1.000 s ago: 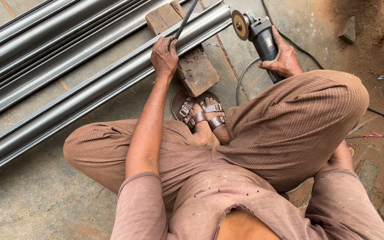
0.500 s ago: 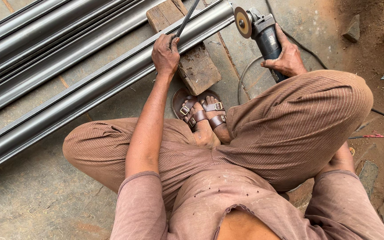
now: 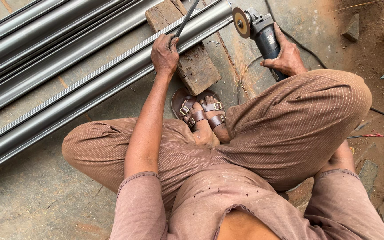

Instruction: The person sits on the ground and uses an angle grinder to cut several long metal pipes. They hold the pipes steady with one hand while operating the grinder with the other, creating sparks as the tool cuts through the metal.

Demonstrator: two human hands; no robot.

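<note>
Several long steel pipes [image 3: 63, 58] lie side by side on the concrete floor [image 3: 32, 200], smooth, grey and glossy; the nearest one [image 3: 112, 84] carries a finely ribbed strip along its top and rests across a rough, weathered wooden block [image 3: 196, 66]. Left hand [image 3: 164, 55] sits on that pipe, fingers clenched around a thin dark metal rod [image 3: 186, 18] that slants up and away from the knuckles. Right hand [image 3: 286, 57] is wrapped tight around the dark body of an angle grinder [image 3: 261, 31], whose round, rusty-brown disc [image 3: 241, 22] stands just beside the pipe's cut end.
</note>
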